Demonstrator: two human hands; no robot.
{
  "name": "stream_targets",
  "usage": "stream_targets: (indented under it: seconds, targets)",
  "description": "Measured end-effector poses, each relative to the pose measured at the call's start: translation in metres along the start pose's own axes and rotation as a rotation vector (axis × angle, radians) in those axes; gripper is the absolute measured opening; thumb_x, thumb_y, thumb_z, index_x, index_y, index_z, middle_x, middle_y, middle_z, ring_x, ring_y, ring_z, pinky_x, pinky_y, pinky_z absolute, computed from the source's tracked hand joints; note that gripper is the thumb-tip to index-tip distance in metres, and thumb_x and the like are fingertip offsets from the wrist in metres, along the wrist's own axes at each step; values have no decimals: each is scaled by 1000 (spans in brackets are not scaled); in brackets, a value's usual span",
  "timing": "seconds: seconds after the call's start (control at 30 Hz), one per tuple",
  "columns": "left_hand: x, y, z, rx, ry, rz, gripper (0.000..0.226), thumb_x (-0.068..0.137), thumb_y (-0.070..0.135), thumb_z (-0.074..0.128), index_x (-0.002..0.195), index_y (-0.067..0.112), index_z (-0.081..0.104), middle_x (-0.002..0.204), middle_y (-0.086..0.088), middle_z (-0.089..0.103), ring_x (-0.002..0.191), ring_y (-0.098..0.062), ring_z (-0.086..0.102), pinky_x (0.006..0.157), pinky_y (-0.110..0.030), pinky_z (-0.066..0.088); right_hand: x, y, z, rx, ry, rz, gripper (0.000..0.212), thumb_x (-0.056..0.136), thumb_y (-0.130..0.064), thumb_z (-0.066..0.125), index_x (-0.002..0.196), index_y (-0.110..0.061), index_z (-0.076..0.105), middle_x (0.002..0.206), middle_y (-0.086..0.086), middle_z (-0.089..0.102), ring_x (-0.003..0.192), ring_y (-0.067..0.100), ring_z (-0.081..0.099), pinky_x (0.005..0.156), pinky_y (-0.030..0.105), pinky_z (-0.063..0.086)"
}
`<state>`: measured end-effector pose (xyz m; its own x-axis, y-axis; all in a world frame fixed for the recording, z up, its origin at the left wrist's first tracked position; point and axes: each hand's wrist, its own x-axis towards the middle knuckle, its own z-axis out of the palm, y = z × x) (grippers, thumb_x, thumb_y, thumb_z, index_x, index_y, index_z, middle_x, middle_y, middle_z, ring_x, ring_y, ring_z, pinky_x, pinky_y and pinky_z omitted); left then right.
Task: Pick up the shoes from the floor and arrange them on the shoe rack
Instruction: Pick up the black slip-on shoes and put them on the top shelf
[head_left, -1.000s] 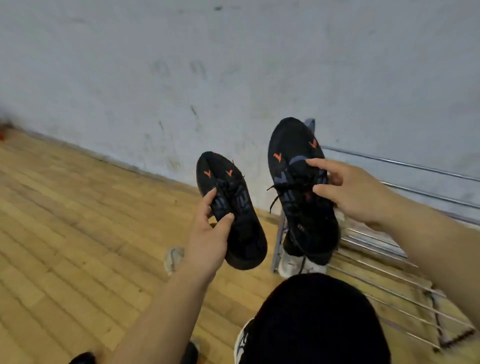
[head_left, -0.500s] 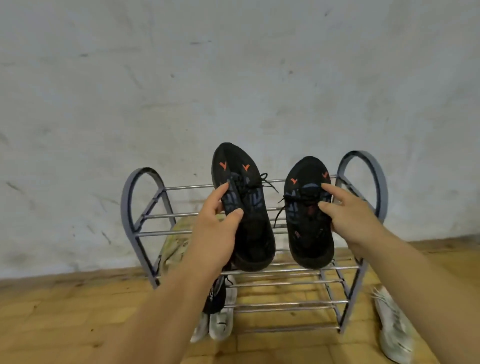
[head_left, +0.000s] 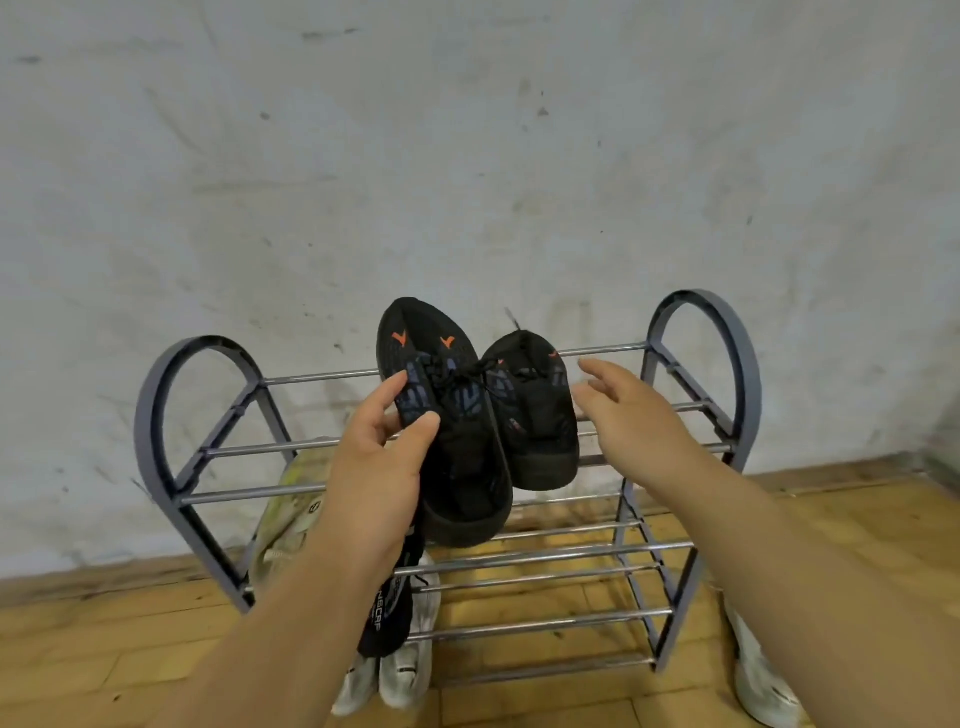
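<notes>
Where the left forearm crosses it, a black slipper (head_left: 385, 616) shows white lettering, partly hidden and unreadable. Left hand (head_left: 379, 462) pinches a black mesh shoe (head_left: 462, 467), fingers curled at its laces. Right hand (head_left: 636, 415): fingers straight, relaxed, just beside the second black shoe (head_left: 537, 421), which lies on the top bars of the chrome-barred shoe rack (head_left: 698, 332).
</notes>
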<state>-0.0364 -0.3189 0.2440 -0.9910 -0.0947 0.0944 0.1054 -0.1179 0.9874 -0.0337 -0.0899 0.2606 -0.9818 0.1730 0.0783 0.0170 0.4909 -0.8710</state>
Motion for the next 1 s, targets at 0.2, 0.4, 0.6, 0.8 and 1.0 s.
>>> stream_targets:
  seconds: [0.2, 0.4, 0.6, 0.8, 1.0]
  targets:
    - [-10, 10, 14, -135, 1, 37, 47, 102, 13, 61, 143, 35, 55, 111, 4, 78, 109, -17, 74, 97, -43, 57, -36, -23, -14, 113, -65, -143, 39, 103, -46, 50, 142, -54, 46, 125, -22, 63, 112, 4, 65, 99, 34, 53]
    - [-22, 16, 47, -135, -43, 88, 37, 102, 18, 60, 127, 45, 58, 111, 7, 77, 105, -9, 74, 82, -27, 60, -54, -29, -13, 164, -199, -204, 43, 106, -37, 50, 140, -62, 45, 135, -16, 60, 115, 4, 64, 97, 31, 56]
    - [-26, 20, 66, -46, -73, 147, 45, 104, 30, 57, 147, 43, 48, 125, 11, 69, 108, -3, 70, 90, -31, 61, -66, -24, -22, 304, -236, -158, 49, 107, -24, 51, 146, -52, 43, 112, -3, 78, 108, 12, 73, 92, 34, 59]
    - [-23, 9, 58, 457, -120, 244, 58, 102, 51, 49, 156, 49, 27, 147, 13, 46, 127, -7, 54, 109, -34, 47, -53, 1, -39, 266, 73, -45, 45, 106, -32, 53, 146, -50, 47, 107, -11, 78, 104, 8, 73, 100, 38, 56]
    - [-26, -13, 57, 865, -256, 213, 55, 100, 53, 50, 153, 38, 41, 149, 7, 39, 128, -16, 49, 108, -36, 45, -39, 25, -41, -100, 160, 98, 30, 109, -36, 38, 129, -26, 59, 116, 4, 65, 97, 18, 60, 84, 39, 51]
